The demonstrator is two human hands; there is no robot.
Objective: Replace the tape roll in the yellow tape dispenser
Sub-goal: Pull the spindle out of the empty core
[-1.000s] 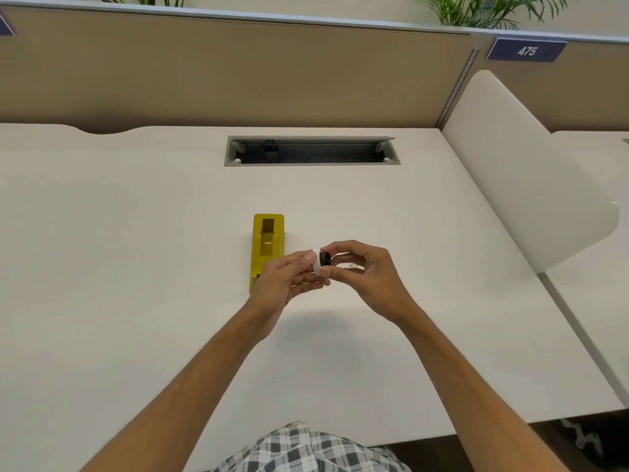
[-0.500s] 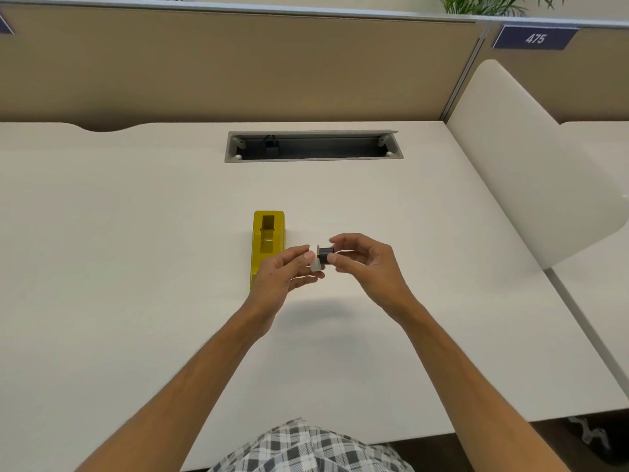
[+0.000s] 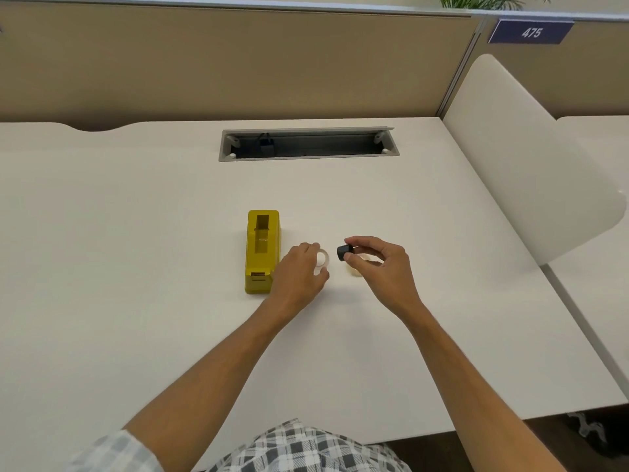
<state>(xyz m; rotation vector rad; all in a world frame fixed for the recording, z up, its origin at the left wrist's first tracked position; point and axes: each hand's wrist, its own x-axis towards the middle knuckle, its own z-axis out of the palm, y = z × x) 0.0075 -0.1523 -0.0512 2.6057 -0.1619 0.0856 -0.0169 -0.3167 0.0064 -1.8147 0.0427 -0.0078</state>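
The yellow tape dispenser stands on the white desk, its roll slot empty. Just right of it, my left hand holds a pale, nearly clear tape ring by its edge, close above the desk. My right hand pinches a small black spool core between thumb and forefinger, a short gap to the right of the ring. Under my right hand a pale yellowish roll lies on the desk, mostly hidden by my fingers.
A grey cable tray opening is set into the desk behind the dispenser. A tan partition runs along the back. A white divider panel stands at the right, beside a second desk.
The black core has come out of the pale ring: my hands have moved apart, the left with the ring, the right with the core. Both hands have dropped lower, toward the desk.
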